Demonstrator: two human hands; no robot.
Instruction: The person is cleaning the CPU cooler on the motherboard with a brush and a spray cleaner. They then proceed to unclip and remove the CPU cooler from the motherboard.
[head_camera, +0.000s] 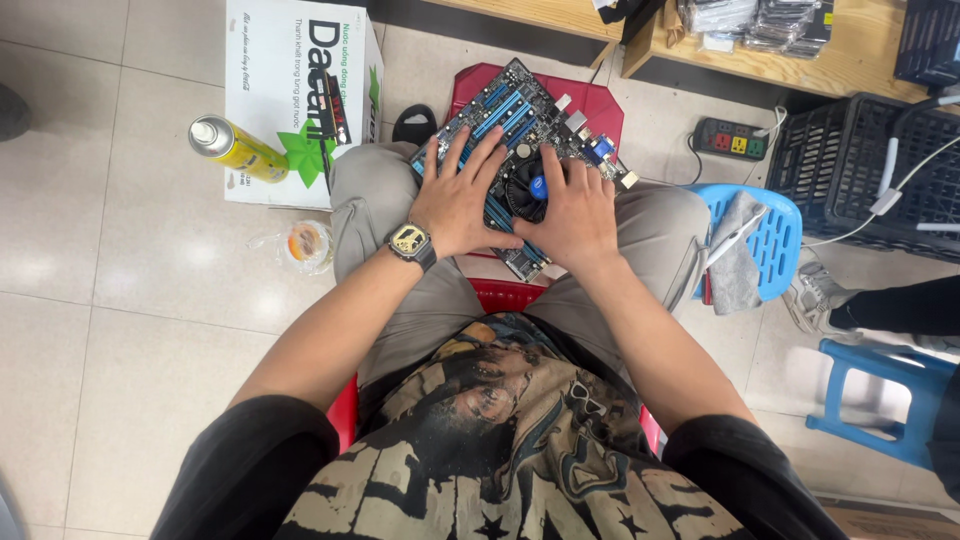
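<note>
Head view, looking down at a seated person's lap, read from left to right. On the tiled floor (90, 300) at far left lies a yellow spray can (236, 148) on its side, beside a white cardboard box (296, 90) with green printing; a small roll of tape (308, 243) sits just below them. At centre, a blue-slotted computer motherboard (520, 140) rests across the person's knees, above a red plastic stool (590, 100). The left hand (460, 195), with a wristwatch (411, 243) on the wrist, lies flat on the board, its fingers (478, 155) spread wide over the slots and holding nothing. The right hand (577, 215) presses beside it, fingers partly curled over the round black cooler fan (527, 192); whether they grip the fan cannot be told. To the right stand a blue stool (775, 235) carrying a grey cloth (738, 255), a power strip (732, 138) and a black crate (850, 170).

The board's long axis runs diagonally, from the lower right near the body to the upper left away from it, component face up. As a judgement, it is light, stiff and fragile, with exposed pins and solder points; it is best held by its bare edges, not by the slots or fan.
</note>
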